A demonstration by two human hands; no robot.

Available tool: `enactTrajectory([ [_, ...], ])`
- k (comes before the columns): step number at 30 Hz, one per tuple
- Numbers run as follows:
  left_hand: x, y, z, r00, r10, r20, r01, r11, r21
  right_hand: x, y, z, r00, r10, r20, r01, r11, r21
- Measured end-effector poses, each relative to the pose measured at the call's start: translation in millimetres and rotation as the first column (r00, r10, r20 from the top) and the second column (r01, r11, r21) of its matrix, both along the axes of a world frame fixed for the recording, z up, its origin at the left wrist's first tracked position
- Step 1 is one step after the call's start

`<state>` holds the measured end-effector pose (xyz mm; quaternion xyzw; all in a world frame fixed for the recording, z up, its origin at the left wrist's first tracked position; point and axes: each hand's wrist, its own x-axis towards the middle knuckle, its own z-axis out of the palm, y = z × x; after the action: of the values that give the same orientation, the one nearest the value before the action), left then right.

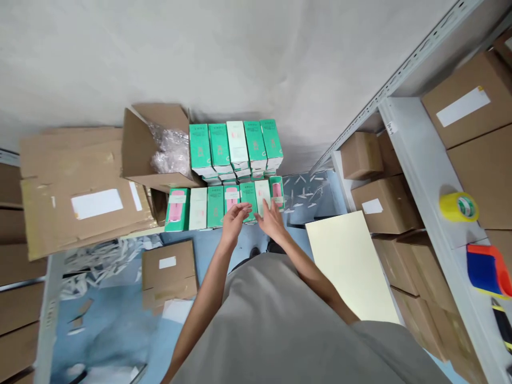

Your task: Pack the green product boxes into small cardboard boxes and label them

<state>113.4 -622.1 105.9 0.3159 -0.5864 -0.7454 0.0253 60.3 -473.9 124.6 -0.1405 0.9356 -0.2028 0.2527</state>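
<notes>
My left hand (234,221) is in front of the near row of small boxes, its fingers loosely bent and nothing visible in them. Its fingertips are over the lower part of a green box (248,193). Just right of it, my right hand (272,221) has its fingers apart and reaches over a white box (262,191); whether it presses on the box I cannot tell. At the row's right end stands a green box with a pink front (276,188). More of the row extends left, with another pink-fronted box (176,208). Behind it are stacked green boxes (252,140) and a pale one (237,140).
An open carton (138,144) with bubble wrap (172,149) stands left of the boxes, beside flattened cardboard (80,186). On the right, shelving holds cartons (390,202), yellow tape (458,207) and a blue-and-orange tool (486,269). A cream board (352,264) lies below.
</notes>
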Motion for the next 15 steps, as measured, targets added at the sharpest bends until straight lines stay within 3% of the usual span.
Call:
enactTrajectory([
  [2, 1, 1, 1.3, 1.0, -0.003, 0.016, 0.003, 1.0, -0.013, -15, -14, -33.5, 0.997, 0.035, 0.076, -0.043, 0.992, 0.115],
  [5, 9, 1, 3.1, 1.0, 0.009, 0.028, -0.008, 1.0, -0.03, -14, -21, -59.4, 0.997, 0.01, 0.081, -0.026, 0.979, 0.2],
  [15, 50, -2, -0.5, 0.998, 0.04, 0.054, -0.039, 0.999, -0.015, -11, -33, -91.5, 0.996, -0.086, 0.025, 0.077, 0.967, 0.244],
])
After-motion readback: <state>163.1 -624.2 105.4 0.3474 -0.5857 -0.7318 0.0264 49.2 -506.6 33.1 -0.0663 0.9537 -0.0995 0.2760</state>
